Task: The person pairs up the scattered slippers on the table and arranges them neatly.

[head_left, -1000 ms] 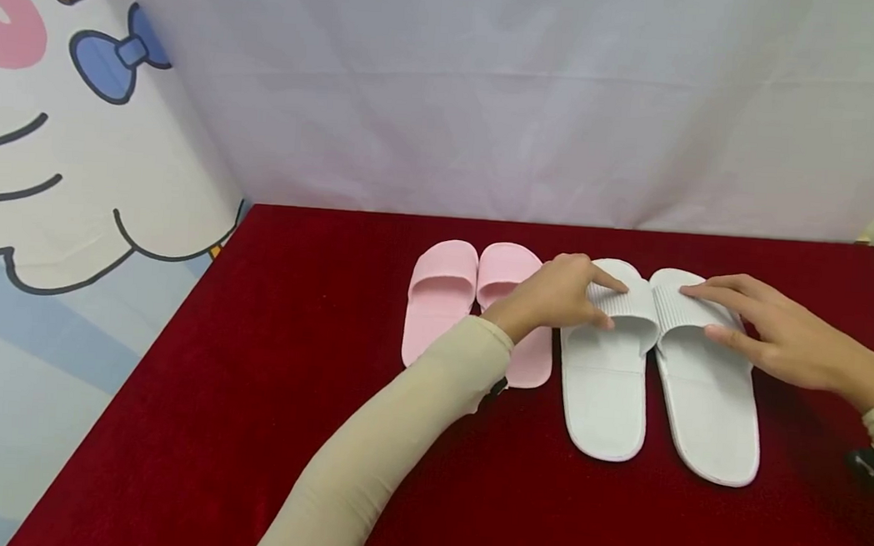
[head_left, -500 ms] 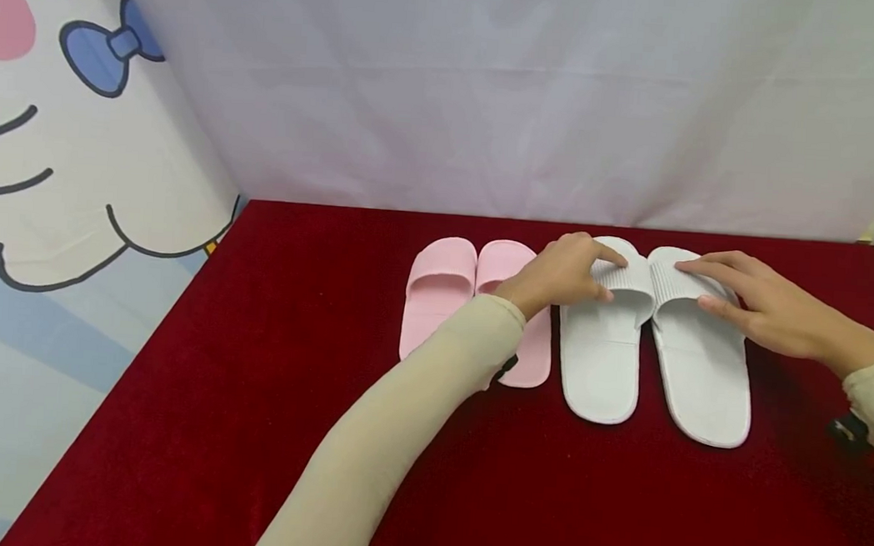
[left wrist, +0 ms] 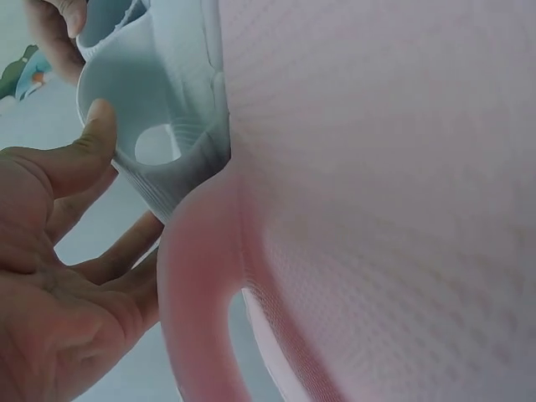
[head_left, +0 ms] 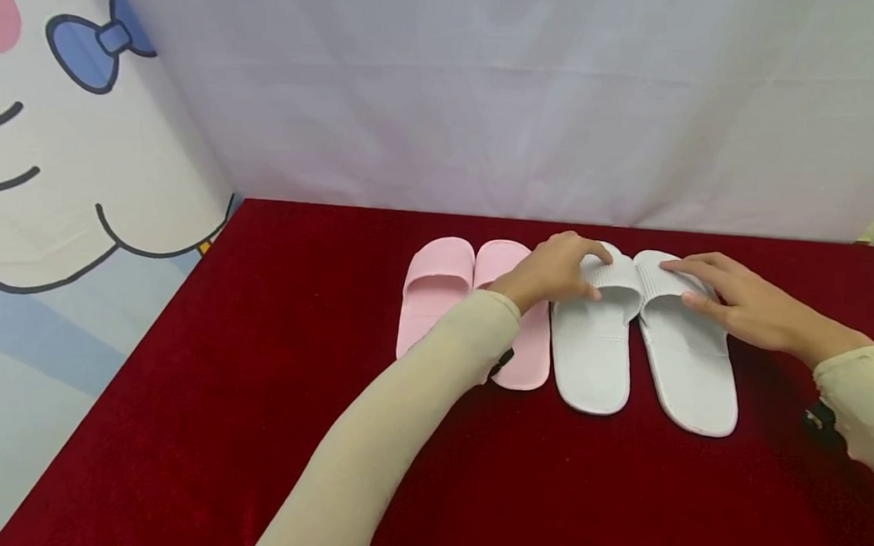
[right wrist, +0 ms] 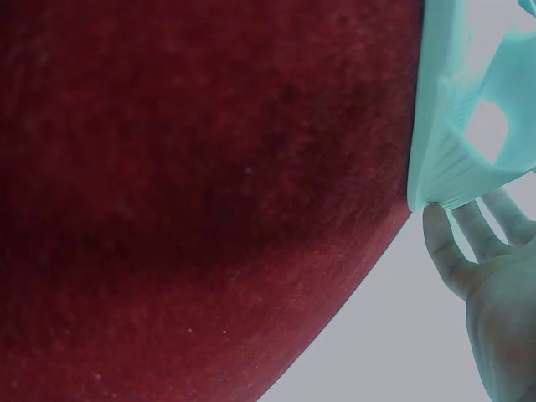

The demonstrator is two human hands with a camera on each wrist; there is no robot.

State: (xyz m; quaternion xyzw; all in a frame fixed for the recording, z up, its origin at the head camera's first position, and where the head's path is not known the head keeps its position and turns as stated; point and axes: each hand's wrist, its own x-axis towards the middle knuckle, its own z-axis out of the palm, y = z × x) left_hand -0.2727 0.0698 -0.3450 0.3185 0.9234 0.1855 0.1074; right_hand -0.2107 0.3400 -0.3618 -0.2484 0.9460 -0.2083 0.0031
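Nearest you, the red cloth (head_left: 247,428) covers the whole table; its pile is even, with faint specks visible in the right wrist view (right wrist: 193,209). Your two cream sleeves (head_left: 389,437) cross it, and a small black strap (head_left: 819,417) sits at your right wrist.

Take the white slippers as landmark. They lie soles down on the cloth, side by side, heels toward you, toes toward the backdrop. Your left hand (head_left: 553,273) rests on the ribbed strap of the left white slipper (head_left: 589,357), fingers laid over the top and thumb at its near edge; in the left wrist view the thumb (left wrist: 79,159) presses that strap's rim, so you hold it lightly rather than clamp it. Your right hand (head_left: 743,304) lies on the strap of the right white slipper (head_left: 690,372), fingers nearly straight, flat contact, no closed hold.

Just left of the white slippers, touching or nearly so, lie the pink slippers (head_left: 435,306), in the same direction; your left forearm hides part of the nearer one.

Behind the slippers the cloth ends at a plain white backdrop (head_left: 507,102). Far left of them stands a cartoon panel (head_left: 76,159) with a blue bow.
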